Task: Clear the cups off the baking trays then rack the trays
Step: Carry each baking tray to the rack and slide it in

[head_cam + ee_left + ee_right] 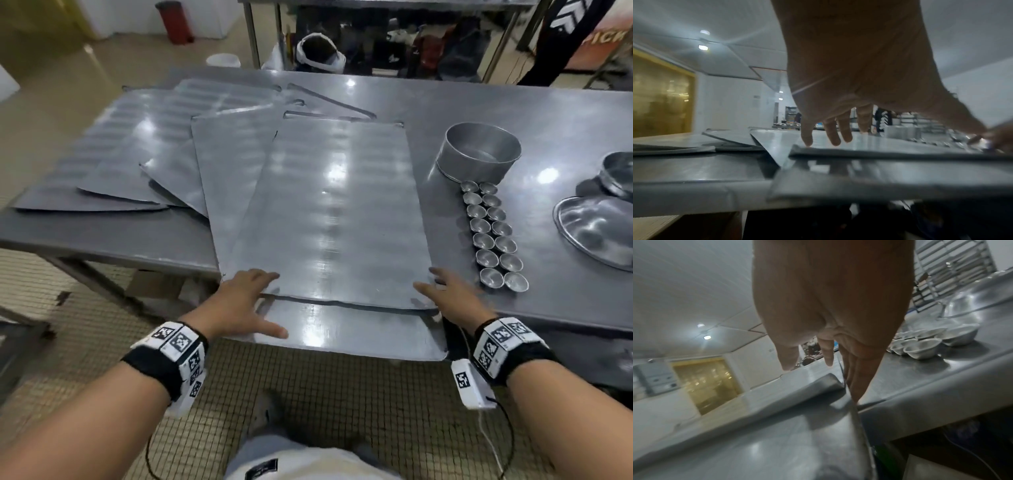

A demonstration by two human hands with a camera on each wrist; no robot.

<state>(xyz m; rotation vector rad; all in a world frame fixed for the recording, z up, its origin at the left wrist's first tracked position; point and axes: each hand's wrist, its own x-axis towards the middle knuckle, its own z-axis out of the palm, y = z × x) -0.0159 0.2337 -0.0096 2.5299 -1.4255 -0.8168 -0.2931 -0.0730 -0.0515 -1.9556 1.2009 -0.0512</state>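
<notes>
With the cups already cleared aside, both spread-fingered hands, left hand and right hand, are squaring the top baking tray, which next needs gripping for racking.

Hidden edges, blurred hands and cropped metalware

The bottom tray is mostly covered by the top tray; how many trays lie in the fanned pile cannot be told. The right hand blurs at its fingertips, so contact with the tray edge is unclear. A metal platter and bowl are cut by the head view's right edge.
</notes>
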